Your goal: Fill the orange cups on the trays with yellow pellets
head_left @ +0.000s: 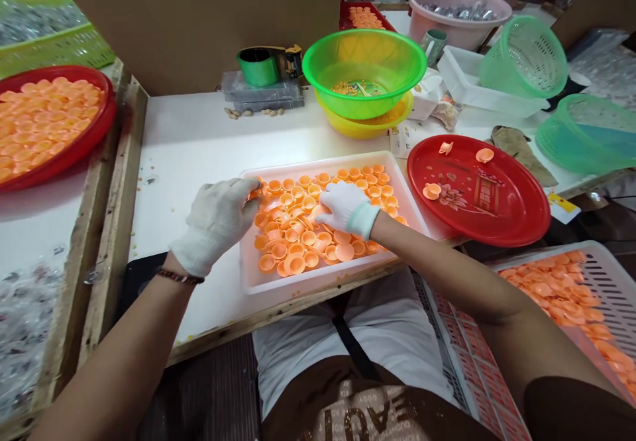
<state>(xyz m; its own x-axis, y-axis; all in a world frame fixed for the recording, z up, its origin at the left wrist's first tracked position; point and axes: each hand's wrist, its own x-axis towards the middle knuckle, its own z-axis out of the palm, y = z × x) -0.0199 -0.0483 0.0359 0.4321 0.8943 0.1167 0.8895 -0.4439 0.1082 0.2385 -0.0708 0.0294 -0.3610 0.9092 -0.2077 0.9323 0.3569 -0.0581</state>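
A white shallow tray (250,281) in front of me holds many small orange toy cups (294,263), some upright in rows, others heaped in the middle. My left hand (218,219), in a whitish knit glove, is at the tray's left edge. Its thumb and fingers are closed around a small orange cup, mostly hidden by the fingertips. My right hand (348,208), in a white glove with a pale green cuff, reaches into the tray from the right. Its thumb and fingers are apart, touching the cups around the middle.
A red basin (477,209) with 3 orange pieces stands right of the tray. Behind are a green basin (365,100) and a tape dispenser (258,67). A full red basin (94,140) is at left; a white crate (609,272) of orange pieces sits low at right.
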